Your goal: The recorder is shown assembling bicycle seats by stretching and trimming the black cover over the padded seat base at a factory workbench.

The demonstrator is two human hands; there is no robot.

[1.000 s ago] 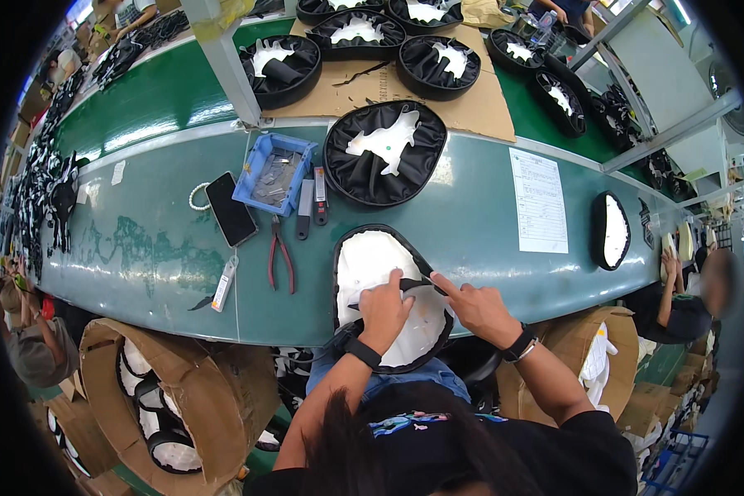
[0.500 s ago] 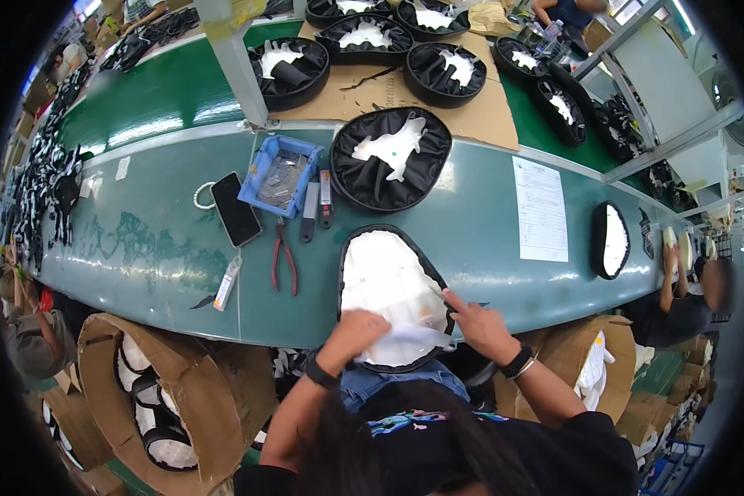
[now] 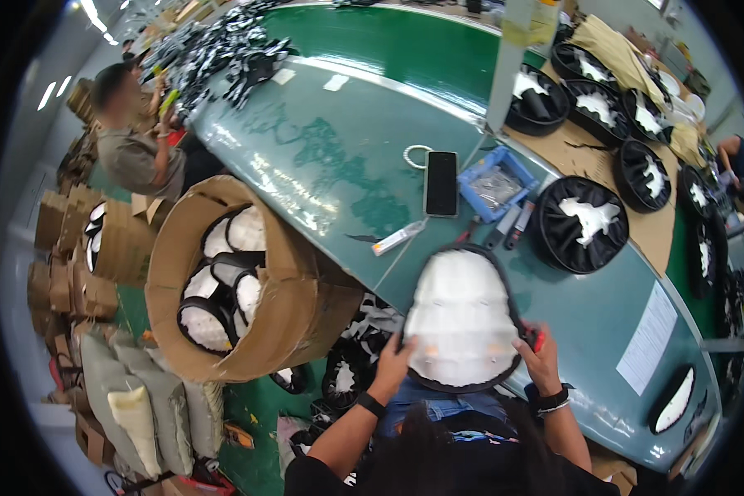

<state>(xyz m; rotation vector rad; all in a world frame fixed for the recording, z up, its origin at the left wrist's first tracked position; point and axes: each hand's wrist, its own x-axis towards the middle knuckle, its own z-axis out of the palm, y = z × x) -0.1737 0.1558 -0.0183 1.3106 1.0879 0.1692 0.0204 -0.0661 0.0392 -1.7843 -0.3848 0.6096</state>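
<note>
A rounded, black-rimmed piece with a white lining [image 3: 463, 310] rests upright against the table's near edge, over my lap. My left hand [image 3: 395, 364] is closed on its lower left rim, thumb over the edge. At the lower right side my right hand [image 3: 544, 368] has its fingers round a small red-and-black object [image 3: 538, 340], whose kind I cannot make out, and touches the rim. Beyond the piece lie a dark phone [image 3: 441, 183], a blue tray [image 3: 498, 183] of small flat parts, two slim cutter-like tools [image 3: 508, 225] and partly hidden red-handled pliers [image 3: 469, 231].
A black cover with a white torn-edged opening [image 3: 583, 221] sits to the right, near more such covers on cardboard [image 3: 661, 223]. A paper sheet [image 3: 646, 339] lies far right. On my left stands a cardboard drum [image 3: 306, 318] of similar pieces; a person [image 3: 132, 153] works beyond it.
The view has swung left. The pale, loose strip in my hands over the lower part of the piece is gone from sight. My hands have moved out to the piece's two sides.
</note>
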